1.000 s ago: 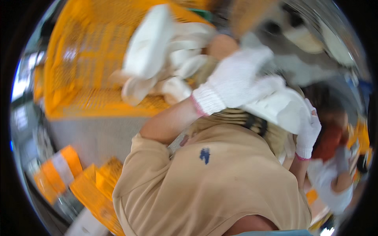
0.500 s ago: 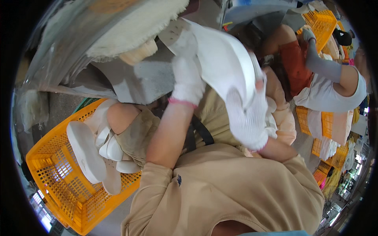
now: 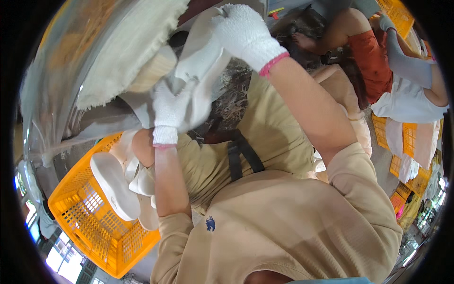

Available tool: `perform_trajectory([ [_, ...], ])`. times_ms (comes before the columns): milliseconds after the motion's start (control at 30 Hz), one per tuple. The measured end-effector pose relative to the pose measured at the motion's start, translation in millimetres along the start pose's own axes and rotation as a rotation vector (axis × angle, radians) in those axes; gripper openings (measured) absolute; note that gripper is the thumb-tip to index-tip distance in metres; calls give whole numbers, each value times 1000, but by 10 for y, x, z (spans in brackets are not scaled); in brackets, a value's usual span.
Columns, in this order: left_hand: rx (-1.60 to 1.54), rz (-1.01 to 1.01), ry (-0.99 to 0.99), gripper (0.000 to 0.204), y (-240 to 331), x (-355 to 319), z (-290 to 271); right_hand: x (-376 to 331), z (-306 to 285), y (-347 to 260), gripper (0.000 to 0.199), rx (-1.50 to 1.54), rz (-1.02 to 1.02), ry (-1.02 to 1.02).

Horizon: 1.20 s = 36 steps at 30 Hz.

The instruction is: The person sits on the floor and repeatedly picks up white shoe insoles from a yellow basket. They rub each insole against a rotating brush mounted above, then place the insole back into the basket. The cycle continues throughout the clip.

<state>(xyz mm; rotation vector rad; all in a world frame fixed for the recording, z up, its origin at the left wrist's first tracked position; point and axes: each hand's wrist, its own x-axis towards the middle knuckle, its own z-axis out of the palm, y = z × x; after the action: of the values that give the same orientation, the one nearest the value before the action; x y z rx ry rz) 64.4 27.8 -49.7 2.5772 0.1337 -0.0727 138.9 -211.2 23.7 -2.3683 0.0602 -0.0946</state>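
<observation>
A white slipper [image 3: 201, 54], blurred in places, is held up between my two gloved hands beside a fluffy white buffing wheel [image 3: 135, 47]. My right hand [image 3: 246, 35], in a white knit glove with a pink cuff, grips its far end from above. Lower and to the left, my left hand [image 3: 168, 109] has its gloved fingers closed around the nearer end. A tan, rounded part [image 3: 153, 68] sits close to the slipper beside the wheel. The glove fingers hide parts of the slipper.
An orange crate [image 3: 90, 222] with several white slippers [image 3: 111, 184] stands at my left. Clear plastic sheeting [image 3: 52, 104] hangs around the wheel. At the right sits a co-worker in red-orange shorts [image 3: 371, 66], with more orange crates [image 3: 409, 142] nearby.
Both hands have shifted with the slipper: my right hand swung up and away to the far end, while my left moved left and nearer. The slipper is now turned beside the wheel.
</observation>
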Motion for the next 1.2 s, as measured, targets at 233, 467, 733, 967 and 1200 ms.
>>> perform_trajectory([
  [233, -1669, -274, -60, 32, 1146, -76, 530, -822, -356, -139, 74, 124, -46, -72],
  [467, -1795, -334, -459, 47, 1440, 659, 768, -726, -419, -82, 59, -38, 37, 119],
  [733, -174, 63, -285, 61, 105, 151, -232, 88, 10, 159, 52, -55, 28, 50],
  [967, -1065, -209, -279, 34, 905, 92, 490, -655, -368, -133, 70, 75, -223, -99],
  [1200, -1676, -97, -655, 62, 805, 95, 445, -1203, -515, 10, 45, -773, -855, -35],
])
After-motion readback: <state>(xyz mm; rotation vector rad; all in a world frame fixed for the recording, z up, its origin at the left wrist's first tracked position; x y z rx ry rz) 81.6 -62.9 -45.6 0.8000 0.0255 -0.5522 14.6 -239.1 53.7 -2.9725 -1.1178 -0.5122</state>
